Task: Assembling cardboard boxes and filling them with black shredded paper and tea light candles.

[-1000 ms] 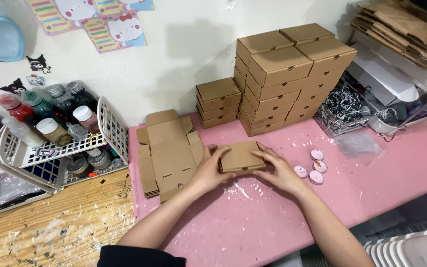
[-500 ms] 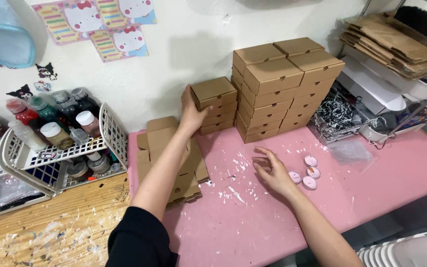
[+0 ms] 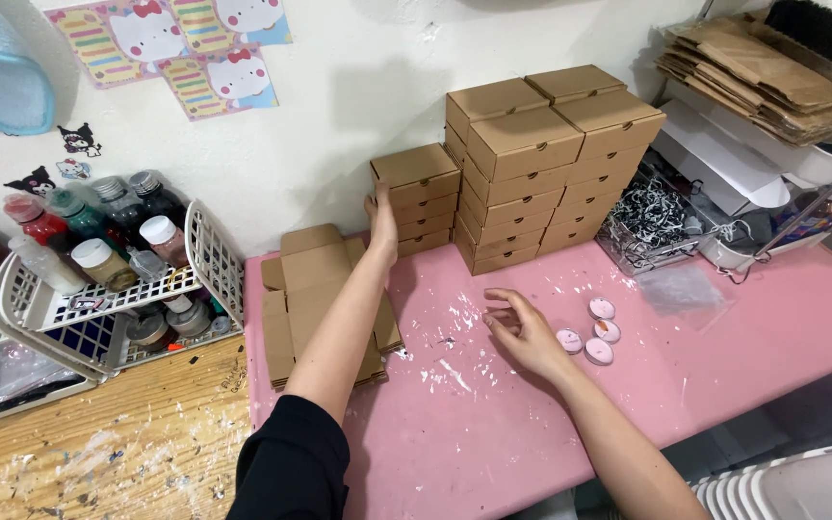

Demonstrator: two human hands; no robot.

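- Since half a second back: left hand point(image 3: 381, 220) gone from cupping the side of the short stack of folded boxes point(image 3: 416, 197) to lying flat against its left face; right hand point(image 3: 530, 334) slid a little nearer the pink discs point(image 3: 597, 332); camera tipped slightly, so everything sits a touch lower in view.
- Head view, left side: left hand open, fingers straight and together, pressed upright against the short stack's left wall, grasping nothing.
- Short stack standing at the back of the pink surface point(image 3: 724, 366), against the white wall and just beside the taller stack of brown boxes point(image 3: 551, 164) to its right.
- Pile of flat unfolded box blanks point(image 3: 315, 289) lying under and beside the left forearm, long axis running away from the body, near the surface's left edge next to the white wire basket of paint bottles point(image 3: 98, 289).
- Head view, right side: right hand loosely open, palm down, fingers spread and lightly curled, holding nothing.
- Four small round pink discs clustered just to the right of the right fingertips, near but not clearly touching; right hand much the nearer of the two.
- Open room: bare paint-flecked pink surface between the two arms and in front of the discs; clear plastic bag point(image 3: 681, 284) and wire tray of black-and-white cord point(image 3: 652, 221) crowding the far right.
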